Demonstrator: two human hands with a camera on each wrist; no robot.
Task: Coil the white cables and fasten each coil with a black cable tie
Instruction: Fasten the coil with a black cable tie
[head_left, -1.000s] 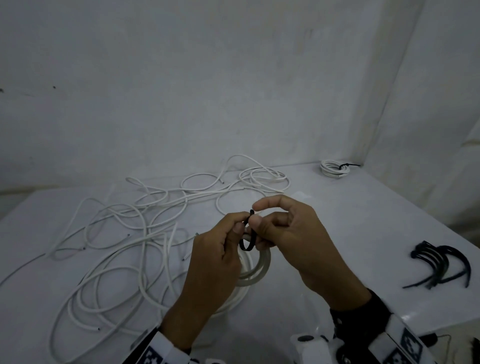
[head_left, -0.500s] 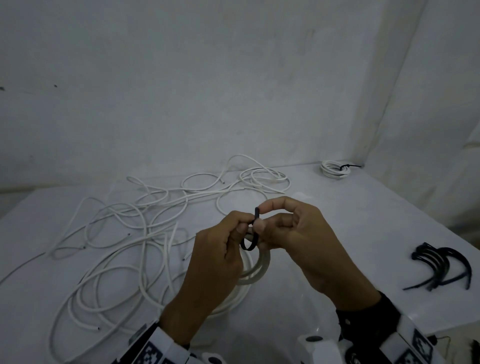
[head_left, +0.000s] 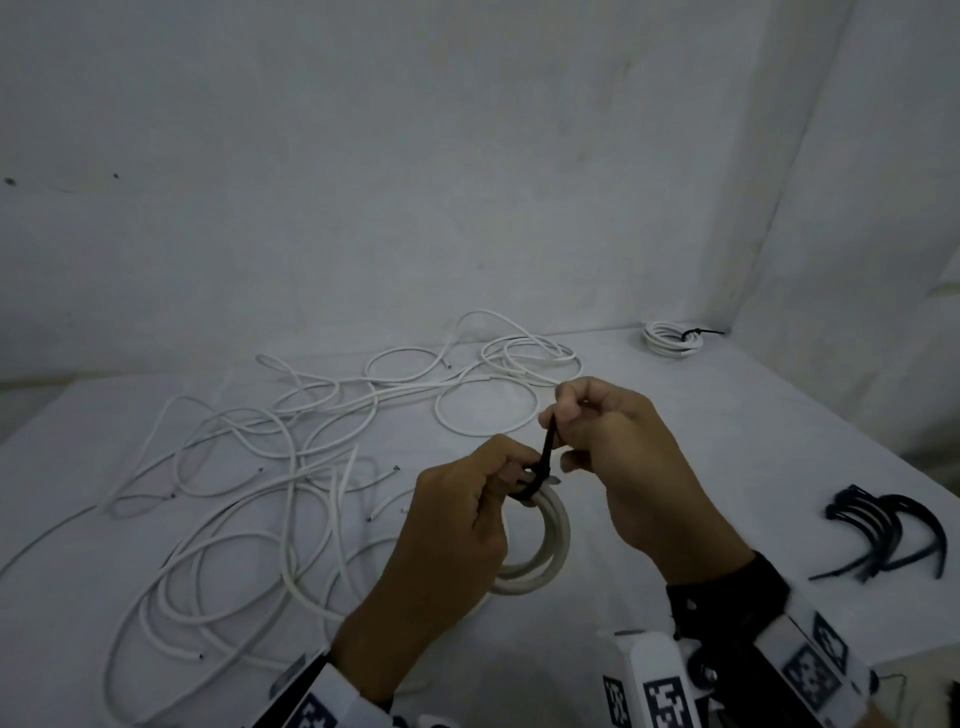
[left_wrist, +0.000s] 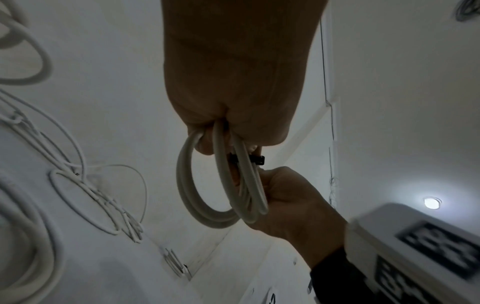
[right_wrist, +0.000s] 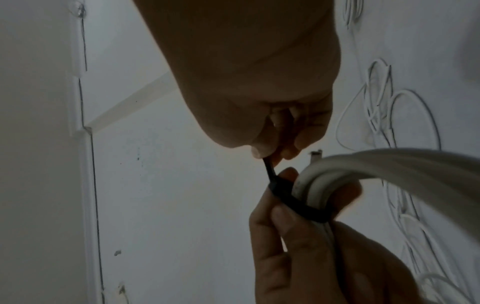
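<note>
Your left hand (head_left: 457, 525) holds the small white coil (head_left: 545, 540) just above the tabletop (head_left: 727, 467), near its front edge. The fingers are curled around the top of the coil, and the rest of the ring hangs below the hand. The black cable tie (head_left: 540, 467) already goes around the bundle at this place; the right wrist view shows the loop (right_wrist: 293, 203) sitting close on the strands, though not fully snug yet, I think.

Your right hand (head_left: 623, 467) is just beside the left one, a little higher and farther from you. Its thumb and forefinger pinch the free tail of the tie, and the other fingers are curled in. The tail runs straight up and away from the coil toward this grip, so its long axis already shows the direction of the pull. The next move, in my judgement, is to pull along this line while the left hand keeps the coil steady.

Behind your hands, many loose white cables (head_left: 249, 467) lie tangled over the left and middle of the tabletop. A bunch of spare black ties (head_left: 883, 530) rests near the right edge. One finished coil (head_left: 670, 338) with its tie lies at the far right corner.
</note>
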